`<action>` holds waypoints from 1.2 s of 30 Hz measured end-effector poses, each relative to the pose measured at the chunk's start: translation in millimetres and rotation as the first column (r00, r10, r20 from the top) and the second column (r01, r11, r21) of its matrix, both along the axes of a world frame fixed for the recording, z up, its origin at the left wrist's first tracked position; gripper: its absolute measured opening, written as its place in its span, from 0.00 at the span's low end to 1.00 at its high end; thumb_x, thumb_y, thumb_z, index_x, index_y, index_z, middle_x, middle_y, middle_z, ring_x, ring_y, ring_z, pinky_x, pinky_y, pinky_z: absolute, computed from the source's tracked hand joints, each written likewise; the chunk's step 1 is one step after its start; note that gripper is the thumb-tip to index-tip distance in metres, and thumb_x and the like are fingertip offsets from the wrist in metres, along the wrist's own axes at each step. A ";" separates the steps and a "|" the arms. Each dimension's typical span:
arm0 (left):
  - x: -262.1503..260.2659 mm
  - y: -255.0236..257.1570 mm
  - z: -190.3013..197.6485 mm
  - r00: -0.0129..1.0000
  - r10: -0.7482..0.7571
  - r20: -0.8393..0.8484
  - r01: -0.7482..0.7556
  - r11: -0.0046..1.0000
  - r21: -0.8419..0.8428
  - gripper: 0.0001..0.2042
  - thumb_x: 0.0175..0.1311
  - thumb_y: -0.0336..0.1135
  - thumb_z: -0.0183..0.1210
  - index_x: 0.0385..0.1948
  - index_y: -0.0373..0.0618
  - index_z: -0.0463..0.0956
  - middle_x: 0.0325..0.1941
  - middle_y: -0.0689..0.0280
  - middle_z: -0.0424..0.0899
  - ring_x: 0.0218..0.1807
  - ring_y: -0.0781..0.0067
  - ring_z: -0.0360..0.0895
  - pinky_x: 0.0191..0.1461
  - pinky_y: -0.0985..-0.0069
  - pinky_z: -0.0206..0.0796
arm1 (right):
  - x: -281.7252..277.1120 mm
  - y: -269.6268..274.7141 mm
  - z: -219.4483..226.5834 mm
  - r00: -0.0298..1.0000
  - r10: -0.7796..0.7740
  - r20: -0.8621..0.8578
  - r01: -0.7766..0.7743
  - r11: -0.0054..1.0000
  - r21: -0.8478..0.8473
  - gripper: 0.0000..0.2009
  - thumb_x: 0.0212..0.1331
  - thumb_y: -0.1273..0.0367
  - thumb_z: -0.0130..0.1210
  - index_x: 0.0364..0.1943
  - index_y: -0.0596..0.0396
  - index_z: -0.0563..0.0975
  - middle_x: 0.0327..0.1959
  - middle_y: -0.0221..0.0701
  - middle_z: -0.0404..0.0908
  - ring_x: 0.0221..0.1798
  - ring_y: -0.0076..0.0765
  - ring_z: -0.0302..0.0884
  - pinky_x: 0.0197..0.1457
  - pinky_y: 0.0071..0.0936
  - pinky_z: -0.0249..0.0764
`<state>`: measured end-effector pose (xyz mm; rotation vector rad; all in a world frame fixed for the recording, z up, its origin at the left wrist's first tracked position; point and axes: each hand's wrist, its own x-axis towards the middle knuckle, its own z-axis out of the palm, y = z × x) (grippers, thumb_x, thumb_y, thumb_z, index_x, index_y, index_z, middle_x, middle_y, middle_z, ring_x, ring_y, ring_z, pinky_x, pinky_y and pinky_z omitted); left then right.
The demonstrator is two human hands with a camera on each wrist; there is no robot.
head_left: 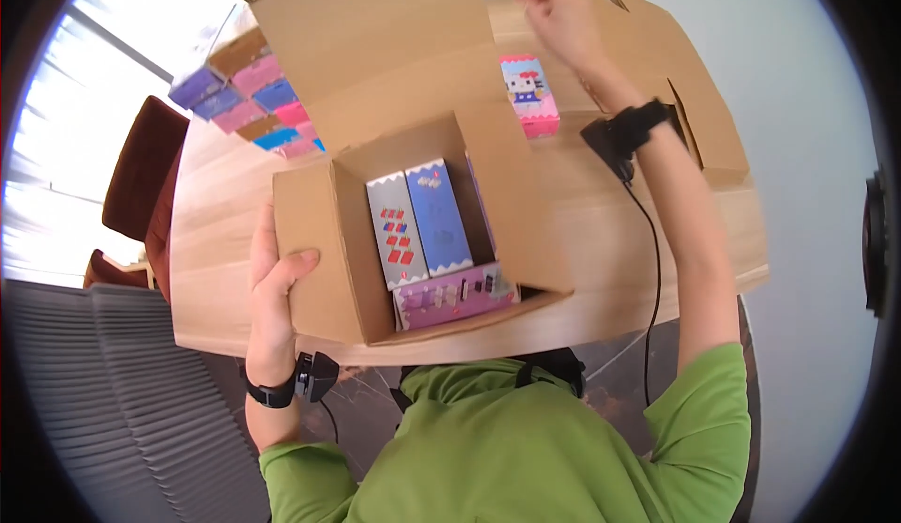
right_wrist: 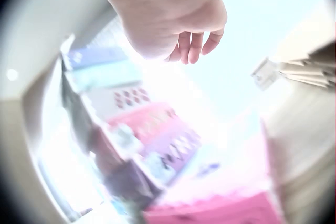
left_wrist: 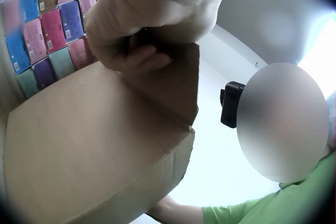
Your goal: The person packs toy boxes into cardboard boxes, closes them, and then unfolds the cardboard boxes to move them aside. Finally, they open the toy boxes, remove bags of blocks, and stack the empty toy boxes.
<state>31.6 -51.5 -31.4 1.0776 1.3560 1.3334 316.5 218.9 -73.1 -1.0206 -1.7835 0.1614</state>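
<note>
An open cardboard box [head_left: 352,241] stands tilted at the table's near edge, flaps spread. Inside lie a grey-white small box [head_left: 394,227], a blue one [head_left: 438,223] and a purple one [head_left: 450,299]. My left hand [head_left: 272,288] grips the cardboard box by its left flap, thumb on the near face; the left wrist view shows its fingers [left_wrist: 144,58] curled at the cardboard edge. Raised over the far right of the table, my right hand [head_left: 563,25] holds nothing, its fingers [right_wrist: 194,48] loosely bent. Below it sits a pink cat-face box [head_left: 527,91].
Behind the carton's left side, several coloured small boxes [head_left: 253,100] are stacked. Flattened cardboard [head_left: 694,82] lies at the table's right. A brown chair [head_left: 141,171] stands to the left. A cable [head_left: 654,288] hangs from the right wrist camera.
</note>
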 end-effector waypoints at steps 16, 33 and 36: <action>-18.3 13.1 73.3 0.333 -0.499 -0.800 0.691 0.707 -0.153 0.21 0.43 0.30 0.61 0.45 0.43 0.74 0.44 0.60 0.78 0.47 0.58 0.73 0.61 0.60 0.52 | -62.6 -225.0 116.8 0.177 0.521 0.835 -0.536 0.763 -0.362 0.02 0.38 0.79 0.54 0.17 0.61 0.73 0.20 0.36 0.75 0.26 0.40 0.77 0.27 0.29 0.74; 59.0 1.5 -21.8 0.251 0.084 -0.964 0.887 0.380 0.264 0.14 0.39 0.44 0.61 0.14 0.49 0.65 0.13 0.72 0.67 0.21 0.74 0.72 0.27 0.78 0.66 | -83.1 -185.6 53.0 0.118 0.503 0.856 0.152 0.843 -0.517 0.38 0.43 0.74 0.51 0.64 0.60 0.50 0.34 0.54 0.71 0.29 0.53 0.77 0.28 0.40 0.74; 61.8 0.9 -22.0 0.265 0.105 -0.958 0.885 0.367 0.285 0.14 0.41 0.44 0.60 0.14 0.50 0.64 0.13 0.73 0.65 0.19 0.75 0.70 0.24 0.79 0.64 | -85.9 -184.7 39.9 0.188 0.500 0.845 0.136 0.839 -0.527 0.38 0.45 0.76 0.50 0.66 0.46 0.51 0.41 0.55 0.65 0.29 0.55 0.77 0.27 0.41 0.74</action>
